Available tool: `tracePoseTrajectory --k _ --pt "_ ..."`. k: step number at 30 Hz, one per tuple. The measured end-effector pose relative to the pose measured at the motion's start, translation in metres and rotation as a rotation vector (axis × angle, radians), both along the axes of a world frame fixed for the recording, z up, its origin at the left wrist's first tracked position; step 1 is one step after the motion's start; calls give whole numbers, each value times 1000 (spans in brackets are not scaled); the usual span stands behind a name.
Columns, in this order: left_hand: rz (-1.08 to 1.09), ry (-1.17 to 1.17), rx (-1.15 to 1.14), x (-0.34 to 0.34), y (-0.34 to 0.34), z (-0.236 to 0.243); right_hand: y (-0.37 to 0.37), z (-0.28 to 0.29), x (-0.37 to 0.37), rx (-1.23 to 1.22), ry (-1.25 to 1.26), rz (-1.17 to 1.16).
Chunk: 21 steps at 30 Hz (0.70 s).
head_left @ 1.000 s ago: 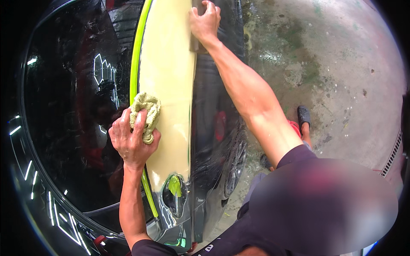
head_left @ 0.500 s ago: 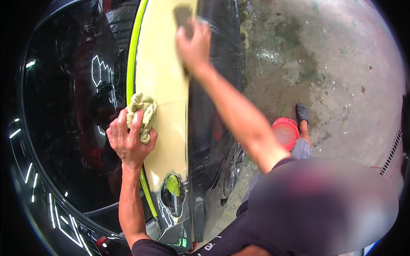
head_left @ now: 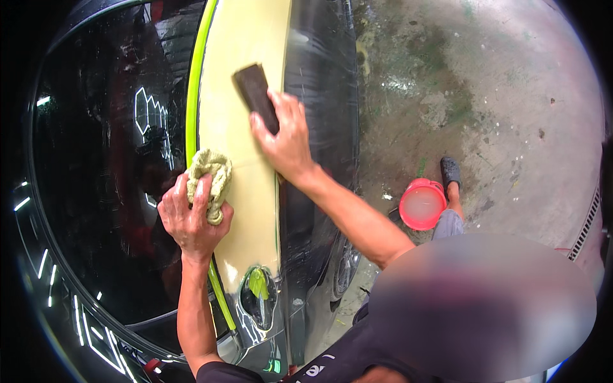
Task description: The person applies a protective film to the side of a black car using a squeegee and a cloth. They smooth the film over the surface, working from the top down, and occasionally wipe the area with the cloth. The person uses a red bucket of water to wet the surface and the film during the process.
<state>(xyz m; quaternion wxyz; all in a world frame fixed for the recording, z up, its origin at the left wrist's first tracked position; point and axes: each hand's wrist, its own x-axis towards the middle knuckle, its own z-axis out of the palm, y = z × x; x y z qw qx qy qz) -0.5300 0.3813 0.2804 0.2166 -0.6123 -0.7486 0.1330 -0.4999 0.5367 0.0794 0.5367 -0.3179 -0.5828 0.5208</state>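
My left hand (head_left: 191, 217) grips a pale yellow-green crumpled cloth (head_left: 214, 167) against the inner edge of a cream-coloured car body panel (head_left: 242, 217), beside a bright green strip (head_left: 191, 121). Farther up, my right hand (head_left: 287, 140) is closed around a dark brown rectangular block (head_left: 252, 86) lying on the cream area. A door-handle recess (head_left: 258, 297) with green material in it sits at the panel's lower end. The lower body of the car (head_left: 319, 96) to the right is dark, with a dull, streaky look.
Dark glossy car window (head_left: 96, 191) fills the left, with reflected lights. On the stained concrete floor (head_left: 498, 108) stands a red bucket (head_left: 422, 204) of cloudy liquid, beside a foot in a dark clog (head_left: 450, 171). A drain grate (head_left: 584, 226) runs at the far right.
My right hand has moved the block down and leftward from the panel's upper outer edge onto its middle, uncovering the bucket. My left hand stays on the cloth, shifted slightly down.
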Motion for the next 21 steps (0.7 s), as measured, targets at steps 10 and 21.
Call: tracePoseTrajectory --k 10,21 --pt "-3 -4 -1 -3 13 -5 98 -29 -55 -48 12 -124" --pt "9 -25 -8 -2 6 -4 201 -20 -98 -363 -263 113"
